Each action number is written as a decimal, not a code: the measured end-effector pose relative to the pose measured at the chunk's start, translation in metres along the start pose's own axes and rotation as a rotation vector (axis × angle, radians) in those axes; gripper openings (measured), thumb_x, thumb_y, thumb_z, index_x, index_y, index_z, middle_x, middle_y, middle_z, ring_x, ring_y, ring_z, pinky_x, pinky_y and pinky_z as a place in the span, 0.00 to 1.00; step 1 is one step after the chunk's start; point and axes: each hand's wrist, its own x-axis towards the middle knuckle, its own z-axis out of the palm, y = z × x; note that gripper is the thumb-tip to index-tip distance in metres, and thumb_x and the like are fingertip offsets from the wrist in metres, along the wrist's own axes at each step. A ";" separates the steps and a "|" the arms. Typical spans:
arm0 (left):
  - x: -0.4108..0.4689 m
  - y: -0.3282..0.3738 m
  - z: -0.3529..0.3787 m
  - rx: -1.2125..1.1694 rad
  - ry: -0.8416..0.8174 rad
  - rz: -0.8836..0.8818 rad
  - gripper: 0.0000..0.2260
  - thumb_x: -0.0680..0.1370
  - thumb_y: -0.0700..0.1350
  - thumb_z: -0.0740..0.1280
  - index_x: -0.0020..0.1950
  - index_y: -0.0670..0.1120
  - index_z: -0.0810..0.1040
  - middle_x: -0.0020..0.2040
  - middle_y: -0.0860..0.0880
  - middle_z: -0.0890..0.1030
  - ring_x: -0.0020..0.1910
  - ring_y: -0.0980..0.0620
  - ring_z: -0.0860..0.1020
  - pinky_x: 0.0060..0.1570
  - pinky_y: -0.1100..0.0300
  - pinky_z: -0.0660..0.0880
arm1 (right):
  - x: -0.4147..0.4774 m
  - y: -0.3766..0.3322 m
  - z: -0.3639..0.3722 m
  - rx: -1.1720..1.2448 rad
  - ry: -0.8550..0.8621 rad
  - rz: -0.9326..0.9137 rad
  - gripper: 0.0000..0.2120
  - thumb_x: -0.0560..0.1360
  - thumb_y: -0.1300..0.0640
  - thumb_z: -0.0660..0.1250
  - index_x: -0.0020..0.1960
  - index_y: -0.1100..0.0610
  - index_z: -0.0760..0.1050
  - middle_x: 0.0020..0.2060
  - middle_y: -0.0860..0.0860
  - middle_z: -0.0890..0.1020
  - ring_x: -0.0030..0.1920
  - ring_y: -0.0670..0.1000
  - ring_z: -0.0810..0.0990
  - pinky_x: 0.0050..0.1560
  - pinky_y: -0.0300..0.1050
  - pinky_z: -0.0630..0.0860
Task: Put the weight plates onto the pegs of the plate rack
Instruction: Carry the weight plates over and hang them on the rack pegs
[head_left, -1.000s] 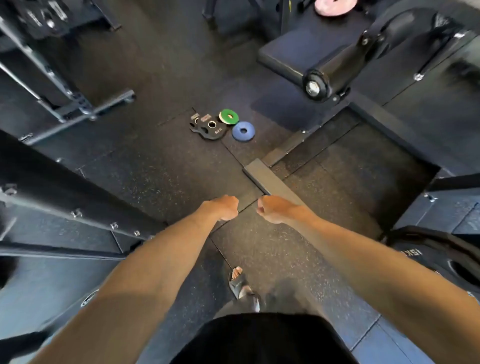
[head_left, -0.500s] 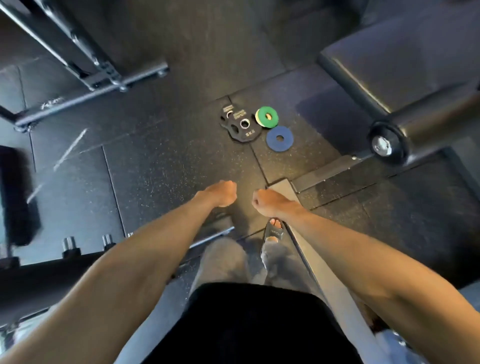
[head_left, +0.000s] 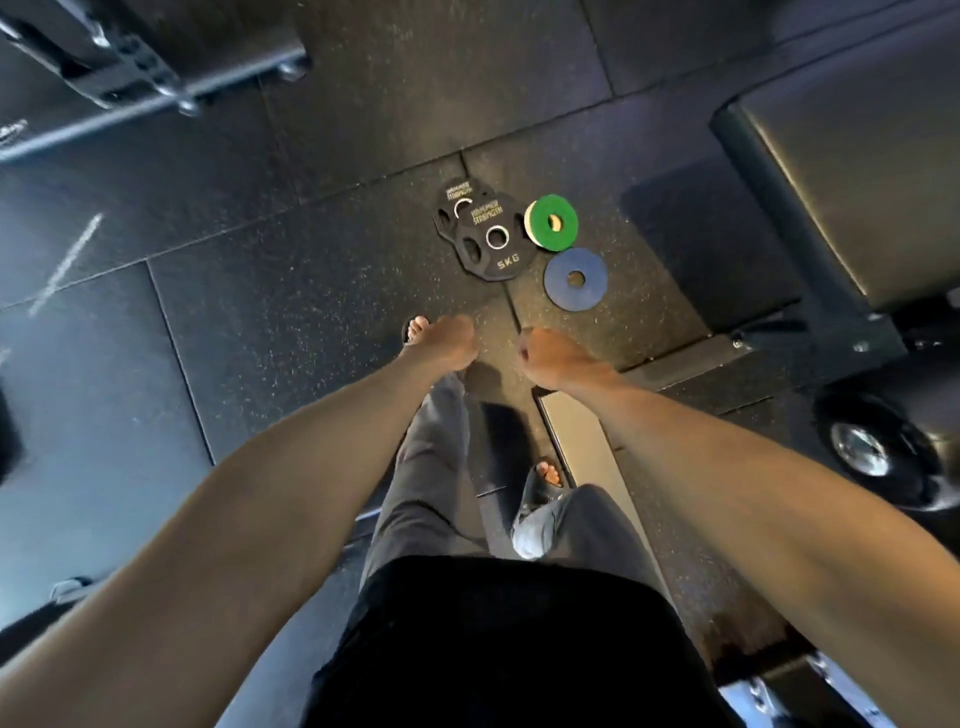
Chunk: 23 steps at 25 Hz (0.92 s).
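Note:
Four small weight plates lie on the rubber floor ahead of me. A black 5 kg plate (head_left: 492, 244) rests partly on a second black plate (head_left: 453, 200). Just right of them a green plate (head_left: 551, 222) sits on a pale one, and a blue plate (head_left: 575, 279) lies below it. My left hand (head_left: 451, 343) and my right hand (head_left: 550, 358) hang side by side as loose fists with nothing in them, a short way short of the plates. No plate rack pegs show clearly.
A padded bench (head_left: 852, 171) with a roller end (head_left: 862, 447) stands at the right. A steel rack foot (head_left: 156, 88) crosses the upper left. A flat metal strip (head_left: 582, 447) lies by my right foot. My left foot (head_left: 415, 330) is stepped forward.
I have walked toward the plates, which now sit closer and larger in view. Both fists stay held out in front, empty. The bench has slid to the right edge.

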 end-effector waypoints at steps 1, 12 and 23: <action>0.022 -0.002 -0.013 0.002 -0.026 -0.009 0.11 0.76 0.40 0.56 0.49 0.42 0.77 0.59 0.38 0.80 0.59 0.35 0.76 0.62 0.43 0.72 | 0.024 -0.001 -0.007 0.006 -0.010 0.026 0.14 0.81 0.57 0.56 0.58 0.63 0.76 0.55 0.61 0.80 0.56 0.63 0.79 0.49 0.51 0.74; 0.267 -0.027 -0.086 -0.281 -0.079 -0.139 0.13 0.76 0.43 0.60 0.54 0.39 0.79 0.51 0.37 0.83 0.48 0.39 0.82 0.47 0.54 0.79 | 0.266 0.003 -0.055 0.088 0.022 0.102 0.11 0.80 0.57 0.56 0.56 0.61 0.73 0.52 0.62 0.80 0.55 0.63 0.79 0.45 0.50 0.70; 0.525 -0.034 0.026 -0.672 0.002 -0.636 0.27 0.79 0.42 0.60 0.75 0.41 0.54 0.71 0.38 0.66 0.68 0.39 0.69 0.63 0.48 0.69 | 0.552 0.148 0.011 0.047 0.162 0.295 0.20 0.76 0.63 0.63 0.67 0.61 0.66 0.62 0.62 0.73 0.63 0.64 0.72 0.59 0.55 0.71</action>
